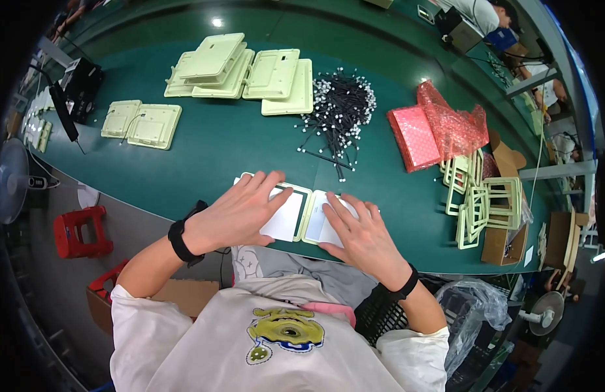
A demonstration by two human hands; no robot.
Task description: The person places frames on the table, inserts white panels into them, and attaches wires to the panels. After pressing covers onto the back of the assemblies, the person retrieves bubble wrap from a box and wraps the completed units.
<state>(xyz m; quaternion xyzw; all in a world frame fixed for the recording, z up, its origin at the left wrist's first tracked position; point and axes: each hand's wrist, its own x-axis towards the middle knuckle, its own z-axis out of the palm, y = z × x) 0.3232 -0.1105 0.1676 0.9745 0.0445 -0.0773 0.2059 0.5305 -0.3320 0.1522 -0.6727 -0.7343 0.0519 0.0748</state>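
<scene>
Two pale yellow-green plastic frames lie side by side at the table's near edge. In the left frame (307,204) sits a flat white panel (284,219), and my left hand (240,212) rests over its left part with the fingers spread. The right frame (305,235) holds a white panel with a bluish sheen (317,221). Across that panel lies my right hand (361,228), fingers apart and thumb near the lower edge. My palms hide the outer sides of both pieces. Whether the two frames are joined I cannot tell.
Stacked pale green housings (214,65) stand at the far left, with an opened pair (152,125) nearer. A heap of black cables with white ends (342,98) lies beyond my hands. Pink bubble wrap (413,138) and several empty frames (475,196) lie on the right.
</scene>
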